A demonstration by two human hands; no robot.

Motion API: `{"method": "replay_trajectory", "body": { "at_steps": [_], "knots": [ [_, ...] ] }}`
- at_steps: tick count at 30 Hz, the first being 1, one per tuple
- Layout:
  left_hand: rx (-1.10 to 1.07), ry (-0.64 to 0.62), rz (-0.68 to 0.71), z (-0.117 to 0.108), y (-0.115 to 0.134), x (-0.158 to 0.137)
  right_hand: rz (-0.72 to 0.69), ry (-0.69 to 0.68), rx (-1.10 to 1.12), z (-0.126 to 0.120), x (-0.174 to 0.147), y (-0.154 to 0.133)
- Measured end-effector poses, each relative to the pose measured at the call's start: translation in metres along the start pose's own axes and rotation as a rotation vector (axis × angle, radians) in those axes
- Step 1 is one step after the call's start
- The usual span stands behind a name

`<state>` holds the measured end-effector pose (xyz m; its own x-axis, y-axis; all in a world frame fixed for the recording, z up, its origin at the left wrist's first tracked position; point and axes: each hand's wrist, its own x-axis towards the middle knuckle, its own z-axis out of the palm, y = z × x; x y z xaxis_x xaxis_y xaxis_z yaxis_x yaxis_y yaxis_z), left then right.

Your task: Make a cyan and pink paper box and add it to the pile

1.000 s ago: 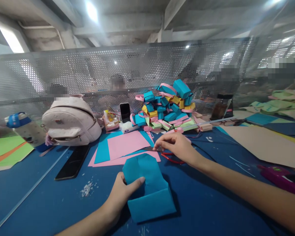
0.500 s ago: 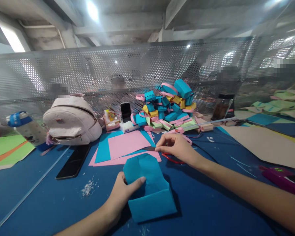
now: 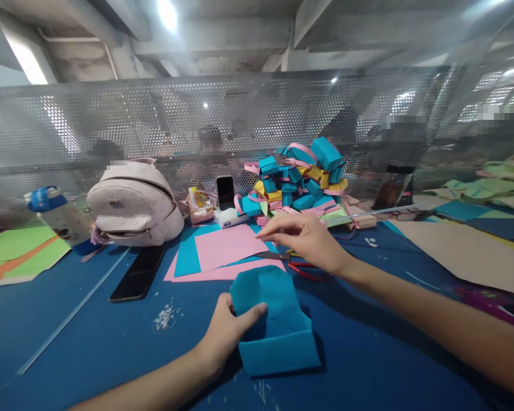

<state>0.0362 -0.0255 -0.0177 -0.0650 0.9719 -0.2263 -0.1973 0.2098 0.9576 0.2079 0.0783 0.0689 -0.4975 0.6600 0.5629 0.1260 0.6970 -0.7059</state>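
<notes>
My left hand [image 3: 235, 325] grips a blue folded-paper box [image 3: 278, 351] by its left side, the thumb lying inside on the upright flap. The box stands open towards me on the blue table [image 3: 188, 379]. My right hand [image 3: 302, 237] is raised behind the box, thumb and fingertips pinched together near the edge of a pink paper sheet [image 3: 229, 245]. Whatever is between those fingertips, if anything, is too small to make out. Below that hand lie red-handled scissors [image 3: 306, 271], blades pointing left over the stacked pink and blue sheets, handles partly hidden.
Behind the sheets rises a pile of blue, yellow and pink paper pieces [image 3: 297, 177]. A white backpack [image 3: 132, 205], a bottle [image 3: 62, 220] and a black phone [image 3: 139, 274] are to the left. White scraps [image 3: 165, 317] lie nearby. Beige sheets [image 3: 458, 251] are at right.
My right hand has lifted up and left, away from the scissors, uncovering more of their blades and pivot. My left hand still grips the box. The whole view has shifted slightly.
</notes>
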Motion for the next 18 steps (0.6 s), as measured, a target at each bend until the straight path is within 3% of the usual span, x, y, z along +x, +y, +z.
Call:
{"method": "replay_trajectory", "body": {
  "at_steps": [5, 9, 14, 18],
  "knots": [
    [0.016, 0.083, 0.036, -0.007, -0.011, 0.004, -0.241, -0.388, -0.167, 0.047, 0.044, -0.045],
    [0.02, 0.132, 0.065, -0.011, -0.018, 0.009, -0.471, -0.541, -0.475, 0.099, 0.07, -0.07],
    [0.005, 0.008, 0.125, -0.01, -0.012, 0.007, -0.54, -0.827, -0.702, 0.157, 0.082, -0.077],
    [0.019, -0.006, 0.137, -0.011, -0.007, 0.004, -0.536, -0.913, -0.727, 0.181, 0.092, -0.076]
  ]
}}
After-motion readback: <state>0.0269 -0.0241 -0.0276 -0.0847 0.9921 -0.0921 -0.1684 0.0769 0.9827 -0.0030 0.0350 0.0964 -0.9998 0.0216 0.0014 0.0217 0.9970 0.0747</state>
